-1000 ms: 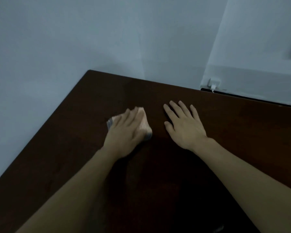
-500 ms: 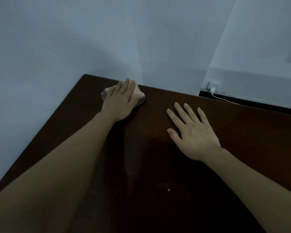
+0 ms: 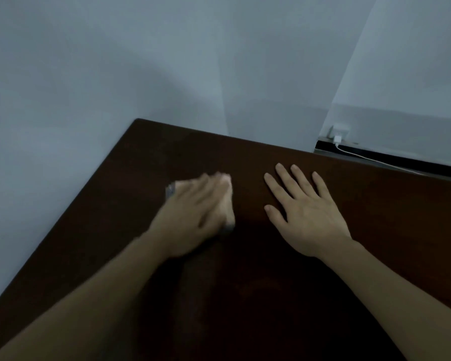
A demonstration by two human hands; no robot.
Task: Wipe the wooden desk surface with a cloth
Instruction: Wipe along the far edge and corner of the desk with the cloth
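mid-wipe: left hand (image 3: 193,217) flat, pressing cloth (image 3: 225,201) onto desk (image 3: 375,204); right hand (image 3: 307,207) spread, bracing beside. next: sweep unwiped wood beyond fingertips.

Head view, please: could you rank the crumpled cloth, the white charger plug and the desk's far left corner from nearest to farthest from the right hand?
1. Crumpled cloth, just left of the right hand, under the left hand.
2. White charger plug, beyond the desk's back edge.
3. Far left corner of the dark wooden desk.
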